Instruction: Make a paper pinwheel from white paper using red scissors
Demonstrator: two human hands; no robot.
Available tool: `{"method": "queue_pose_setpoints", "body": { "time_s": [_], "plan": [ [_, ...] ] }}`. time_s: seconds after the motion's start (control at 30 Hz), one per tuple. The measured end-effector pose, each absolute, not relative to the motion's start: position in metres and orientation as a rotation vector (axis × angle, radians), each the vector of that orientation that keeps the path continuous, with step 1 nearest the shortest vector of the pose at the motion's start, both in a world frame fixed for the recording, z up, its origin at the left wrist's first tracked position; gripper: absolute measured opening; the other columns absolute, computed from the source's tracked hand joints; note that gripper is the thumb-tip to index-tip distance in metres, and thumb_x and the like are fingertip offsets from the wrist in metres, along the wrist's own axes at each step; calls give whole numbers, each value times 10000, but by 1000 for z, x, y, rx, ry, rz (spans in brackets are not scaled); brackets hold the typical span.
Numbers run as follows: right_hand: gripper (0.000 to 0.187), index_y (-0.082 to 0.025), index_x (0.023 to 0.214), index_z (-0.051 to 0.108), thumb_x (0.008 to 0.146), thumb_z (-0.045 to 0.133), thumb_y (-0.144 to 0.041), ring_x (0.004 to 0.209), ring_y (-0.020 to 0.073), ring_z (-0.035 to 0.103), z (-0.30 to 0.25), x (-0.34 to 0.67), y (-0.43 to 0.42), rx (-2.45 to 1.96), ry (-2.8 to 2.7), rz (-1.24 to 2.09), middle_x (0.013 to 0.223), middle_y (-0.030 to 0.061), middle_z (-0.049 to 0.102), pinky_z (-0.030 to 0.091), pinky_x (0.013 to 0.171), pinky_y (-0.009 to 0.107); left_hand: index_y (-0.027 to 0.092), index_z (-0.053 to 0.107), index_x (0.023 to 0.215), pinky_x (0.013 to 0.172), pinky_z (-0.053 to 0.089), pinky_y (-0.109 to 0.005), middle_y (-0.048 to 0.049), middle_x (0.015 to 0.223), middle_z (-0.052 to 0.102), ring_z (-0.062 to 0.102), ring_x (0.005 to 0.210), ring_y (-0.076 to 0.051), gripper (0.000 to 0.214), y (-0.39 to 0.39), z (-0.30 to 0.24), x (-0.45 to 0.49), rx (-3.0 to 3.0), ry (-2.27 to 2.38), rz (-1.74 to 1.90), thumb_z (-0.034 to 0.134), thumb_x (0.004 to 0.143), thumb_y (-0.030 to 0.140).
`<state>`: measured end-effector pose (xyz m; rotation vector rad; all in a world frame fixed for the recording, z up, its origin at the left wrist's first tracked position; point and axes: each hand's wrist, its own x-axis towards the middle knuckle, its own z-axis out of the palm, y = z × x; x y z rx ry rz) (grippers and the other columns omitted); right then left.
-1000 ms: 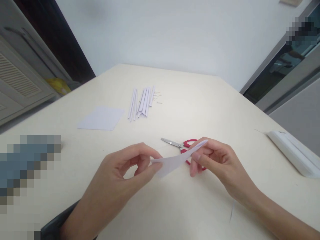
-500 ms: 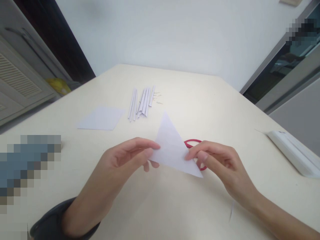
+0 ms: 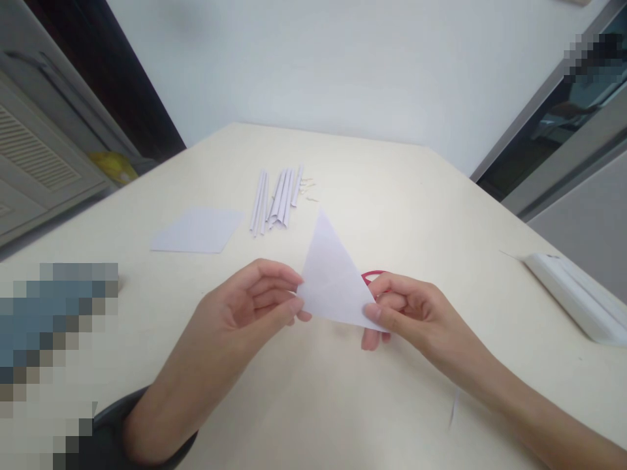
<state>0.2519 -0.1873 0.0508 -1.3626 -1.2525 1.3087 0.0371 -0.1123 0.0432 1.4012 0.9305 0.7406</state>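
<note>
Thumb and forefinger tips (image 3: 292, 305) of the left hand (image 3: 245, 307) are pinched narrow on the lower-left corner of a white paper triangle (image 3: 333, 281). The right hand (image 3: 416, 313) pinches the lower-right corner the same way, thumb on the near face, other fingers curled behind, so both hands are closed on the sheet w/ nothing else in them. The triangle is held up off the table (image 3: 421, 196), roughly above its middle and a bit toward the near edge, apex pointing up and away, face toward the camera. Judging from the grip, the step in hand looks like squaring up or checking the piece. That is prob. best done w/ light pinches right at the corners, sheet taut but not stretched, bottom edge level btwn the two hands so no stray crease or curl gets in; a hard squeeze would likely dent such thin paper. Just behind the right hand's fingers, on the table, the red handle of the scissors (image 3: 373, 276) shows, the rest hidden by the paper. Further out, toward the far-left part of the table, lies a flat paper sheet (image 3: 198, 230). Just to its right is a bundle of rolled paper sticks (image 3: 277, 199), w/ tiny scraps (image 3: 307, 189) beside their far ends. Near the right edge sits a long white object (image 3: 573, 294), can't tell what. A dark sleeve (image 3: 112, 431) covers the left forearm at the near edge.
</note>
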Motion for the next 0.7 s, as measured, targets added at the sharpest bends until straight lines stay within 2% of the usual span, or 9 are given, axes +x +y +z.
{"method": "queue_pose_setpoints", "body": {
  "time_s": [0.2, 0.3, 0.47, 0.7],
  "plan": [
    [130, -200, 861, 604, 956, 584, -286, 747, 177, 634, 50, 254, -187, -1391, -1288, 1294, 684, 3, 712, 451, 705, 298, 264, 567, 899, 689, 525, -177, 89, 773, 658, 672, 731, -100, 141, -111, 41, 38, 1411, 896, 736, 700, 869, 231],
    [180, -197, 822, 623, 952, 580, -313, 788, 182, 645, 50, 253, -187, -1441, -1396, 1271, 776, 11, 710, 453, 717, 293, 261, 600, 887, 706, 512, -191, 69, 818, 683, 668, 780, -118, 78, -110, 38, 38, 1511, 862, 643, 676, 882, 243],
    [124, -196, 814, 658, 909, 618, -266, 799, 191, 636, 50, 249, -189, -1461, -1513, 1189, 854, 12, 678, 472, 677, 288, 259, 654, 869, 734, 498, -218, 43, 872, 732, 686, 827, -145, 41, -111, 36, 38, 1658, 784, 482, 633, 904, 252],
    [119, -212, 922, 717, 910, 600, -229, 839, 199, 636, 48, 249, -189, -1471, -1594, 1188, 903, 12, 698, 488, 720, 307, 257, 649, 870, 730, 490, -237, 40, 830, 706, 670, 812, -152, 56, -114, 36, 36, 1684, 788, 507, 618, 914, 272]
  ]
}}
